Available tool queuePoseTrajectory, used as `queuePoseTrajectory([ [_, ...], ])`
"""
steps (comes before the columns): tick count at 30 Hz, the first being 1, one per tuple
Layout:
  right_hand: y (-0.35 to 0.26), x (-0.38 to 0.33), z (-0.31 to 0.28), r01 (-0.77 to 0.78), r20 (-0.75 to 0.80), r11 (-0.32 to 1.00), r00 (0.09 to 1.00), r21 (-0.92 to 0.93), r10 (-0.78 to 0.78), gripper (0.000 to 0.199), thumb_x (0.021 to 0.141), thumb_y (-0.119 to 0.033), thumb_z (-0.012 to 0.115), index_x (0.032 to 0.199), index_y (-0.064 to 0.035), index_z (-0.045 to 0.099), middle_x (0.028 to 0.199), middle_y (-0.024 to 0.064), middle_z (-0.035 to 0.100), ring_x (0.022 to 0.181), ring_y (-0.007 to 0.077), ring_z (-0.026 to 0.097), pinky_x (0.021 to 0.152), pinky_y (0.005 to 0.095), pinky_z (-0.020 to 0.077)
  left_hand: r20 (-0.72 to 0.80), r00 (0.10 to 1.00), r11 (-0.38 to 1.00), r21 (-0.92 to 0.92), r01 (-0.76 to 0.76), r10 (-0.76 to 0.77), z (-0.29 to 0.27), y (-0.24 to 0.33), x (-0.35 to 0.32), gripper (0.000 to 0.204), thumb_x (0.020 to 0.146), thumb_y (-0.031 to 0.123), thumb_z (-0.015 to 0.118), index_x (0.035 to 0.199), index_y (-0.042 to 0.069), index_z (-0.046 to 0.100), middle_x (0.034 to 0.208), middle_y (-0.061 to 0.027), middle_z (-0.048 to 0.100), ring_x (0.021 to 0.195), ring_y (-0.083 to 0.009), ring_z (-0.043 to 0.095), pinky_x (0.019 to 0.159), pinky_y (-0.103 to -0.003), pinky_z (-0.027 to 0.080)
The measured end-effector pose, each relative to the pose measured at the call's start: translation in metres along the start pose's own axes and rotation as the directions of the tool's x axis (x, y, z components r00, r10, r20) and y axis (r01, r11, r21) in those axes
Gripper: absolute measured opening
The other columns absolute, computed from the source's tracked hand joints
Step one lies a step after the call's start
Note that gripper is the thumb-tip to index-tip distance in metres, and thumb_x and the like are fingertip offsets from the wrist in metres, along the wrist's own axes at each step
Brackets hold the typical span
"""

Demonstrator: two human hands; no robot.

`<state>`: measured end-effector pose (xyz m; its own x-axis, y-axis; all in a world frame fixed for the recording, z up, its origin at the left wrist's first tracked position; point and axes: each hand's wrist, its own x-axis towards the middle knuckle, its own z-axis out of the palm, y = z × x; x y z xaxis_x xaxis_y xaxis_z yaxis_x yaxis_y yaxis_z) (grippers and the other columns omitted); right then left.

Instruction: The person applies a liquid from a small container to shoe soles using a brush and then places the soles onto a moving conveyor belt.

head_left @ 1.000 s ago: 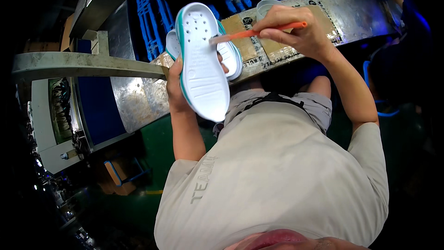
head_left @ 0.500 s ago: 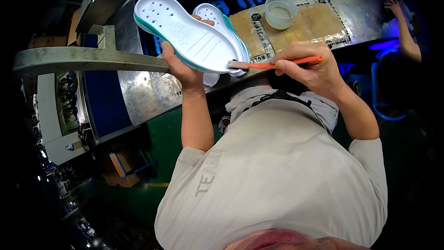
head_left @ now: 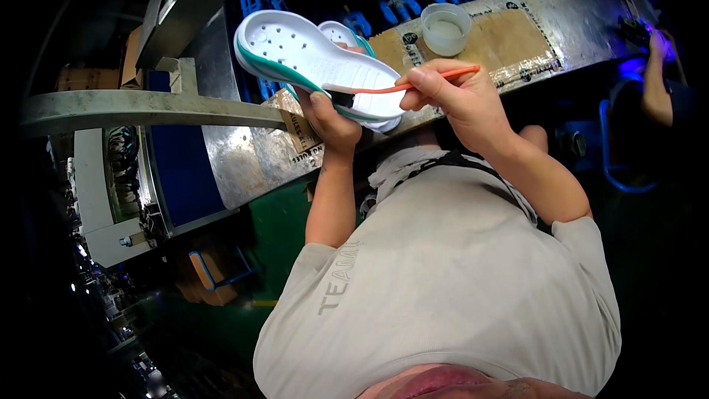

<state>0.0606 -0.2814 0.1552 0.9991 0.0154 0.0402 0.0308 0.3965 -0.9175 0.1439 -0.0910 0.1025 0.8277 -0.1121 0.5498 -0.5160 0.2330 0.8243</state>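
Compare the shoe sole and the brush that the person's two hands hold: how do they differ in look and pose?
1. The shoe sole is broad, white with a teal edge and small holes; the brush is a thin orange stick.
2. The left hand grips the shoe sole from below at its near end; the right hand pinches the brush from above.
3. The shoe sole slants up toward the left; the brush lies nearly level.

Shared: both are held above the bench, and the brush tip meets the sole.

The left hand (head_left: 334, 124) grips a white shoe sole (head_left: 314, 66) with a teal edge, tilted up off the metal workbench (head_left: 244, 155). The right hand (head_left: 450, 96) pinches an orange-handled brush (head_left: 402, 86), its bristles touching the sole's inner face. A second sole (head_left: 341, 32) shows behind the first. 1 round cup of pale liquid (head_left: 446, 28) stands on a brown mat (head_left: 509, 37). Another person's arm (head_left: 656, 81) is at the far right.
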Motion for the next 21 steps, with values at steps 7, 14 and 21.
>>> queuePoseTrajectory([
  [7,0.002,-0.007,-0.032,0.092,-0.201,0.979,0.978,0.18,-0.055,0.025,0.105,-0.017,0.063,0.111,0.0044,0.074,0.093,0.0097,0.076,0.085,0.0136,0.072,0.082,0.026,0.056,0.11,0.926,0.896,-0.235,0.377,-0.361,0.004,0.031,-0.001,0.087,0.101,0.06,0.051,0.159,0.0,0.026,0.137,-0.0238,0.058,0.115,-0.0366,0.067,0.099,-0.048,0.057],
  [14,0.001,-0.043,-0.093,0.351,-0.442,0.899,0.872,0.261,-0.212,0.022,0.106,-0.016,0.062,0.112,0.0031,0.071,0.092,0.0084,0.074,0.084,0.0135,0.071,0.082,0.0268,0.0564,0.587,0.81,0.892,-0.369,0.262,0.005,0.012,0.081,0.156,0.083,0.104,0.063,0.027,0.136,-0.009,0.053,0.103,-0.0254,0.071,0.091,-0.03,0.075,0.076,-0.039,0.063],
  [21,0.003,-0.067,-0.102,0.262,-0.448,0.925,0.886,0.274,-0.118,0.024,0.108,-0.019,0.062,0.113,0.0029,0.071,0.091,0.0066,0.072,0.085,0.0131,0.07,0.084,0.0278,0.0569,-0.281,0.915,0.949,-0.215,0.232,-0.288,-0.036,0.065,0.439,0.046,0.109,0.037,0.038,0.131,0.004,0.061,0.116,-0.0164,0.071,0.101,-0.028,0.071,0.081,-0.045,0.058],
])
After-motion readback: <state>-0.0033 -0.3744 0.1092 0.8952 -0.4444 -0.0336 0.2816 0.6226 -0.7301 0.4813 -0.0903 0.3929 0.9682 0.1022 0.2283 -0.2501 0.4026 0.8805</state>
